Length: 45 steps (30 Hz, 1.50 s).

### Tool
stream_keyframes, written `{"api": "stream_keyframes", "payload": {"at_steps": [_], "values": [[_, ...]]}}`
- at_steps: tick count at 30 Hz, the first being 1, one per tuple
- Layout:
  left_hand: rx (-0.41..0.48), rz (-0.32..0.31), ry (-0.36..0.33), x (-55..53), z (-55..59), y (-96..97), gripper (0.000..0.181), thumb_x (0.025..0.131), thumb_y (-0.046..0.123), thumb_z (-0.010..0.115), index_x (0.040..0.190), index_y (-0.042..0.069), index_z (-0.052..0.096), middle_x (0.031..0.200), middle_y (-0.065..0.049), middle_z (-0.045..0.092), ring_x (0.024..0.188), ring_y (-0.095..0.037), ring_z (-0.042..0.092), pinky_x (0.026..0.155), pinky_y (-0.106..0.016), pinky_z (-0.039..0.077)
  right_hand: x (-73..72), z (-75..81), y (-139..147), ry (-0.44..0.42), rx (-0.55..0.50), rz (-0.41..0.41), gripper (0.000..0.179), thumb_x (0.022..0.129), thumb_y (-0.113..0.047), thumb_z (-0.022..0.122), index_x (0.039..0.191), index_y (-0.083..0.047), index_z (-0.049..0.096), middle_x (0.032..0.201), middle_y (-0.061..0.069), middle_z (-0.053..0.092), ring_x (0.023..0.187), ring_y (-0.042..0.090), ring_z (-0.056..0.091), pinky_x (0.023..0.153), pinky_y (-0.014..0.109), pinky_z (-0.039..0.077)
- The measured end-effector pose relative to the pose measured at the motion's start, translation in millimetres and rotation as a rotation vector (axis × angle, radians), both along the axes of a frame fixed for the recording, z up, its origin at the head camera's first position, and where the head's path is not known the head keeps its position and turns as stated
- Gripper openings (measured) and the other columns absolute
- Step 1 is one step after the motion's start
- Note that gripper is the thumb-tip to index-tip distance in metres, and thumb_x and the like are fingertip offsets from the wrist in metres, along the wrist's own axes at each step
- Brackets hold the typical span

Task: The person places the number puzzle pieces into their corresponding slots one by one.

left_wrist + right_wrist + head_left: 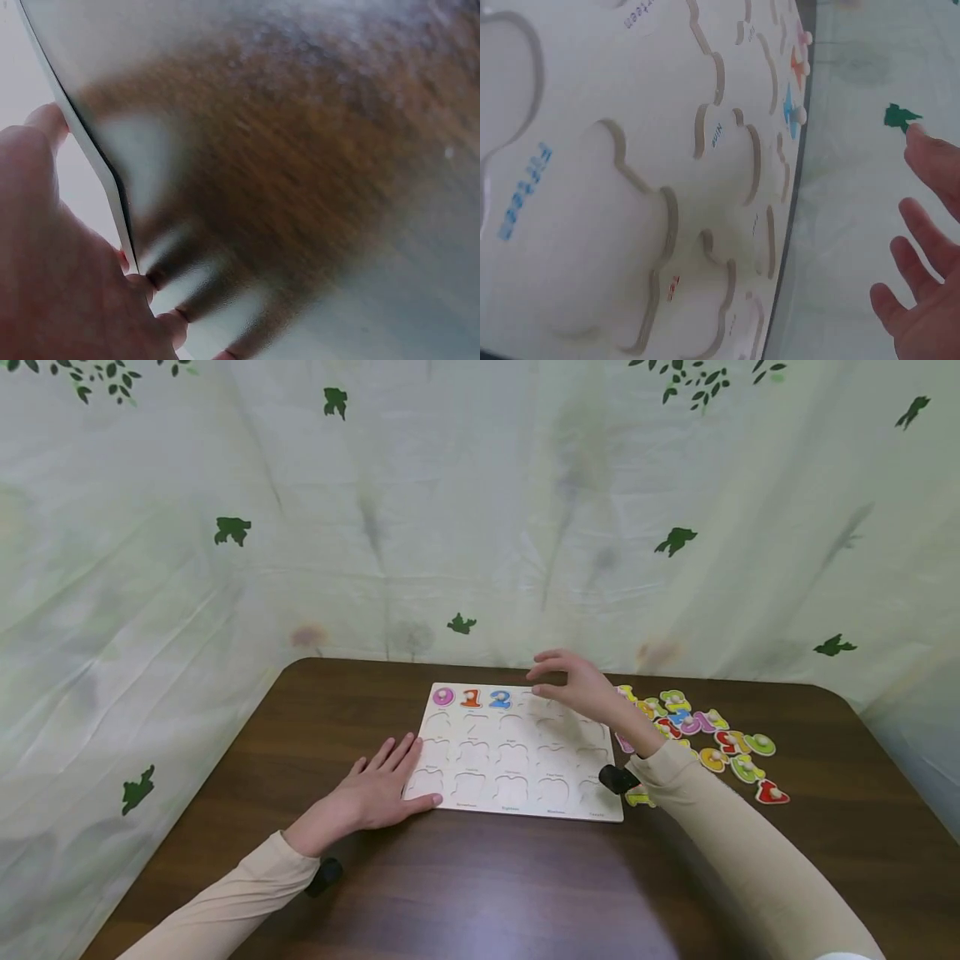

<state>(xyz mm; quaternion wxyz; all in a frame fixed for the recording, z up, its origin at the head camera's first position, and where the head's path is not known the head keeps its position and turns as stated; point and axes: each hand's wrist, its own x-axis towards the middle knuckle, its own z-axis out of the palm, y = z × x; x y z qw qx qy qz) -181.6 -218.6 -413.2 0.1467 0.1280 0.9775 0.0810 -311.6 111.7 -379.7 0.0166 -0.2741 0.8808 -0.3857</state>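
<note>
A white number puzzle board (491, 760) with rows of cut-out recesses lies on the table. Its top row holds a purple 0 (443, 697), an orange 1 (471, 697) and a blue 2 (500, 698), each with a knob. My left hand (381, 783) lies flat with spread fingers over the board's left edge, its thumb at the front left corner. Above the board's back right part hovers my right hand (576, 687), fingers loosely bent and apart from the thumb. Nothing shows between those fingers in the right wrist view, where the hand (930, 300) hangs beyond the board's edge.
Right of the board lies a pile of colourful number pieces (688, 722) with knobs, partly behind the right forearm. A red piece (771, 792) sits nearest the front. A pale curtain (480, 527) with green leaf prints hangs behind the brown table (480, 885).
</note>
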Motion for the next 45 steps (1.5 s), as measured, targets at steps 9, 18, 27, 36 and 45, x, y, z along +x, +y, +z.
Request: {"api": "stream_keyframes", "payload": {"at_steps": [9, 18, 27, 36, 45], "values": [[0.009, 0.0, 0.008, -9.7, -21.2, -8.2, 0.108, 0.082, 0.084, 0.041, 0.159, 0.016, 0.008, 0.165, -0.005, 0.004, 0.149, -0.033, 0.004, 0.11, -0.066, 0.012, 31.0, 9.1, 46, 0.019, 0.015, -0.026, 0.023, 0.091, -0.023, 0.073, 0.112, -0.015, 0.073, 0.141, 0.007, 0.051, 0.135, 0.03, 0.04, 0.103, 0.053, 0.036], [0.01, -0.002, 0.021, -10.3, -22.9, -8.6, 0.109, 0.081, 0.085, 0.04, 0.16, 0.015, 0.01, 0.165, -0.006, 0.005, 0.149, -0.033, 0.004, 0.11, -0.067, 0.013, 60.3, 10.8, 85, 0.02, 0.075, -0.018, 0.023, 0.09, -0.023, 0.074, 0.111, -0.016, 0.073, 0.14, 0.008, 0.052, 0.129, 0.031, 0.045, 0.092, 0.054, 0.044], [0.016, -0.005, 0.031, -8.9, -22.9, -9.4, 0.109, 0.081, 0.085, 0.039, 0.16, 0.015, 0.01, 0.165, -0.006, 0.005, 0.149, -0.033, 0.005, 0.11, -0.066, 0.014, 86.8, 0.8, 120, 0.035, 0.089, -0.036, 0.019, 0.087, -0.014, 0.076, 0.106, -0.011, 0.076, 0.138, 0.014, 0.054, 0.129, 0.037, 0.043, 0.092, 0.059, 0.041], [0.01, -0.002, 0.021, -9.5, -24.1, -8.0, 0.11, 0.081, 0.085, 0.04, 0.16, 0.016, 0.01, 0.165, -0.006, 0.005, 0.149, -0.032, 0.004, 0.11, -0.066, 0.013, 107.8, -17.1, 147, 0.063, 0.142, -0.111, 0.01, 0.087, -0.026, 0.078, 0.094, -0.019, 0.078, 0.129, 0.01, 0.059, 0.123, 0.035, 0.047, 0.088, 0.053, 0.044], [0.015, -0.002, 0.023, -8.7, -22.1, -8.0, 0.109, 0.082, 0.084, 0.041, 0.159, 0.015, 0.01, 0.165, -0.006, 0.005, 0.149, -0.032, 0.004, 0.11, -0.066, 0.013, 117.9, -27.5, 160, 0.044, 0.18, -0.174, 0.014, 0.079, -0.025, 0.084, 0.087, -0.019, 0.075, 0.121, 0.017, 0.061, 0.128, 0.044, 0.043, 0.099, 0.06, 0.035]]}}
